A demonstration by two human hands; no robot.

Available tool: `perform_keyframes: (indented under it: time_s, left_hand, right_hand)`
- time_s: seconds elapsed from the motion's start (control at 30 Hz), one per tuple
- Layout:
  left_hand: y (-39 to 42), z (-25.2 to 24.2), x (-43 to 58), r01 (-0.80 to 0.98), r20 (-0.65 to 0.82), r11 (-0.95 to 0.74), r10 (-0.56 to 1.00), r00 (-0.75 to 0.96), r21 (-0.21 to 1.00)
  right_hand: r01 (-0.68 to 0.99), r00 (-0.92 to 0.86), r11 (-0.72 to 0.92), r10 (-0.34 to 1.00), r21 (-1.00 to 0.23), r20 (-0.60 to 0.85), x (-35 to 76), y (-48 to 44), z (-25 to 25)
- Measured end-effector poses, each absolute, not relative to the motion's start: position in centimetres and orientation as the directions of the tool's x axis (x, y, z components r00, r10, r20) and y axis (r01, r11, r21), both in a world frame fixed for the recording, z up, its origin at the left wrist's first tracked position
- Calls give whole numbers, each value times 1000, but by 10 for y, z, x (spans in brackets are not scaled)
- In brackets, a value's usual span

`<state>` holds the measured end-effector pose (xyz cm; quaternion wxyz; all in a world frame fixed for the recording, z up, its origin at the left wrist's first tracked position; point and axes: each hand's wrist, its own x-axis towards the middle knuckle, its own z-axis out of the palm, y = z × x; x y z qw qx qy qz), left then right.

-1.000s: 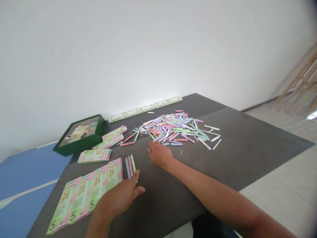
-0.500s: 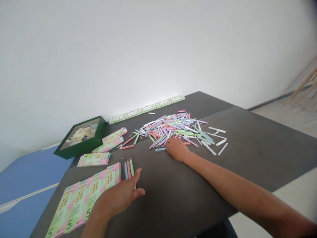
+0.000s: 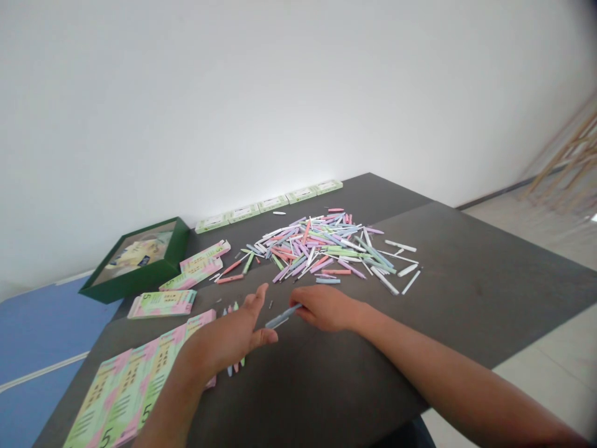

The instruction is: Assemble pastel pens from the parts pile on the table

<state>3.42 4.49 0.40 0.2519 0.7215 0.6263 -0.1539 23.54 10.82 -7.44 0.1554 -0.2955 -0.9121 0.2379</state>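
Observation:
My right hand (image 3: 321, 307) is closed on a blue-grey pen (image 3: 283, 316), which points left toward my other hand. With thumb and fingers spread, my left hand (image 3: 236, 330) hovers over a few pens (image 3: 236, 366) in blue, pink and green laid side by side; it hides their middles. Beyond both hands spreads a heap of pastel pens (image 3: 321, 246) and white pen parts. A short blue pen piece (image 3: 328, 281) lies at the near edge of that heap. Left of my left hand, flat pink-and-green boxes (image 3: 116, 386) marked 5 lie in a row, partly covered by my forearm.
A green open box (image 3: 140, 258) with a plastic-wrapped item stands at the left edge of the dark table (image 3: 466, 261). More pink-and-green boxes (image 3: 163, 303) lie near it. Along the wall runs a row of light-green boxes (image 3: 273, 203). Blue panels (image 3: 41, 336) are at far left.
My right hand has left the heap with a blue-grey pen and come nearer my left hand. My left hand has risen slightly, its fingers spread. The view has shifted a little.

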Motion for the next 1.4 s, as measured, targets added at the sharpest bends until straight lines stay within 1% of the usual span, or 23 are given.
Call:
perform_keyframes:
  time_s: [0.07, 0.17, 0.33, 0.43, 0.47, 0.5, 0.53, 0.57, 0.63, 0.7, 0.77, 0.87, 1.0, 1.07, 1.1, 1.13, 1.17, 1.2, 1.23, 1.27, 1.3, 1.33, 1.4]
  left_hand:
    - [55, -6, 40, 965, -546, -148, 801, 246, 217]
    - [62, -25, 46, 952, -598, -182, 745, 296, 244]
    - [68, -36, 46, 958, -631, -207, 721, 285, 197]
    - [71, -32, 43, 942, -633, -238, 697, 336, 238]
    - [72, -31, 42, 943, -633, -233, 699, 333, 238]
    - [73, -31, 40, 947, -637, -222, 702, 319, 230]
    - [73, -31, 39, 954, -642, -206, 705, 300, 219]
    - [74, -32, 38, 958, -649, -193, 705, 286, 213]
    - [74, -33, 36, 958, -667, -183, 688, 285, 221]
    - [74, -34, 36, 957, -684, -183, 669, 290, 226]
    - [74, -33, 37, 955, -691, -192, 660, 295, 225]
    - [73, -29, 39, 958, -691, -202, 663, 287, 204]
    - [71, -22, 41, 956, -699, -229, 653, 291, 184]
    - [70, -19, 41, 952, -694, -241, 653, 303, 188]
    - [69, -18, 41, 951, -690, -244, 655, 306, 190]
    - [69, -18, 40, 950, -687, -247, 658, 309, 192]
    - [68, -18, 40, 949, -686, -250, 657, 313, 194]
    - [68, -17, 39, 946, -683, -256, 657, 320, 197]
    - [67, -17, 39, 943, -678, -263, 657, 330, 204]
    - [67, -16, 39, 939, -674, -268, 655, 340, 213]
    - [66, -16, 39, 936, -670, -271, 655, 351, 225]
    - [65, -15, 40, 933, -667, -271, 654, 358, 236]
    - [63, -14, 40, 933, -661, -267, 659, 360, 241]
  right_hand:
    - [376, -784, 689, 593, -619, 184, 226, 97, -70]
    - [322, -730, 612, 647, -723, 222, 216, 88, -70]
    - [285, -706, 594, 661, -752, 255, 216, 82, -73]
    - [208, -786, 638, 560, -741, 261, 234, 92, -65]
    - [195, -822, 654, 515, -731, 242, 243, 99, -61]
    - [254, -798, 649, 559, -717, 223, 253, 108, -58]
    - [396, -706, 629, 675, -670, 216, 264, 117, -56]
    - [558, -600, 590, 773, -584, 208, 273, 127, -56]
    - [777, -443, 468, 882, -421, 162, 287, 145, -62]
    - [841, -445, 447, 892, -305, 82, 290, 155, -73]
    - [850, -484, 477, 875, -222, 25, 286, 157, -85]
    - [844, -526, 521, 851, -130, -1, 273, 151, -97]
    - [823, -559, 558, 829, -102, 25, 265, 146, -101]
    - [820, -545, 544, 837, -180, 45, 266, 148, -103]
    - [816, -514, 510, 855, -272, 65, 268, 150, -104]
    - [787, -466, 455, 881, -416, 83, 269, 154, -104]
    - [692, -405, 368, 910, -621, 87, 271, 157, -105]
    - [514, -350, 250, 934, -820, 66, 273, 160, -106]
    - [294, -317, 130, 948, -947, 32, 274, 163, -105]
    - [66, -310, 14, 951, -998, -7, 275, 166, -105]
    - [-143, -328, -96, 944, -985, -44, 275, 167, -103]
    - [-315, -360, -197, 930, -929, -75, 275, 168, -102]
    - [-558, -428, -366, 896, -745, -120, 274, 168, -98]
